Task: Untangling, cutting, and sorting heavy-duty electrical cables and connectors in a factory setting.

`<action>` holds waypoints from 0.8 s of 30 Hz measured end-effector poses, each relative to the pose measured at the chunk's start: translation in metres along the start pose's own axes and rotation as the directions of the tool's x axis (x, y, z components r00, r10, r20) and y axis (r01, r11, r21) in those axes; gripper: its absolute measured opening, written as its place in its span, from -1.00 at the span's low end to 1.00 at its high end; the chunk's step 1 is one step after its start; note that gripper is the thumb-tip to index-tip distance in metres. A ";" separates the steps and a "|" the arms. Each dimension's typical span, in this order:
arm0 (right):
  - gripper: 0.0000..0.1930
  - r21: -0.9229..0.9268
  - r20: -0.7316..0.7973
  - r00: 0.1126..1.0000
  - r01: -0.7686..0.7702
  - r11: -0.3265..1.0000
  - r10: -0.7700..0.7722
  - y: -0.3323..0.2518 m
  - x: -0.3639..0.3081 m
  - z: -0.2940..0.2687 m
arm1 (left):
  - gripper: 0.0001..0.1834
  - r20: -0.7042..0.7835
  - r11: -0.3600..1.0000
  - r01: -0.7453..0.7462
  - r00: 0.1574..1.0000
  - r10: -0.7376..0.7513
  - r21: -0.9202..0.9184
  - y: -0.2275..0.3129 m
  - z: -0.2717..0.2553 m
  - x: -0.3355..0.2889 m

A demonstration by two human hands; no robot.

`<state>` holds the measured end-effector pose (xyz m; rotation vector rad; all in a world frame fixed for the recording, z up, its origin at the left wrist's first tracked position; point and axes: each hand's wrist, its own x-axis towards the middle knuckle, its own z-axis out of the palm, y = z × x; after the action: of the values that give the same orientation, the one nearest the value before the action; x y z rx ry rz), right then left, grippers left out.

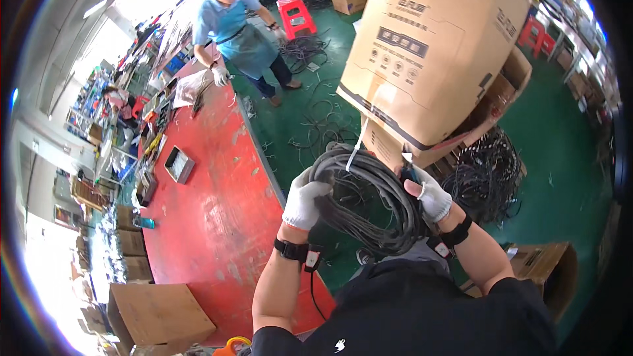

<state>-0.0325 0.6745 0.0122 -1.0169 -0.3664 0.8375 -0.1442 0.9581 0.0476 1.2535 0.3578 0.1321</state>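
Note:
A thick coil of dark grey cable [390, 199] hangs in front of my body, above the floor. My left hand [303, 200], in a white glove, is closed round the coil's left side. A white cable tie [357, 148] loops over the top of the coil, its long tail sticking up. At the coil's right side, my gloved right hand [432, 198], thumb tip bare, is closed on small pliers [409, 170] with dark teal handles and a shiny tip. The pliers' jaws are too small to make out clearly; they are apart from the tie.
A worn red table [217, 224] runs along my left, bearing a small tray [179, 165] and an open carton [161, 313]. Tall cardboard boxes [428, 46] stand ahead, beside piled cables [484, 175]. Beyond the table's edge stands a co-worker [241, 39] in a blue apron.

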 end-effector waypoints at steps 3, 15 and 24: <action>-0.50 -0.178 -0.033 0.999 0.026 0.984 -0.033 -0.022 0.017 0.012 | -0.67 -0.033 0.973 0.076 0.996 -0.086 -0.219 -0.003 -0.005 0.009; -0.79 -0.122 0.006 0.999 -0.033 0.992 0.034 -0.043 0.148 -0.014 | -0.68 -0.164 0.949 0.072 0.978 -0.128 -0.306 0.009 -0.031 0.084; -0.86 0.006 0.042 0.994 -0.098 0.995 0.097 -0.058 0.216 -0.031 | -0.64 -0.315 0.954 0.049 0.938 -0.145 -0.295 0.012 -0.035 0.121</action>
<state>0.1511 0.8047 0.0254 -1.0170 -0.3504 0.9485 -0.0411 1.0286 0.0260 0.9239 0.6710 0.3028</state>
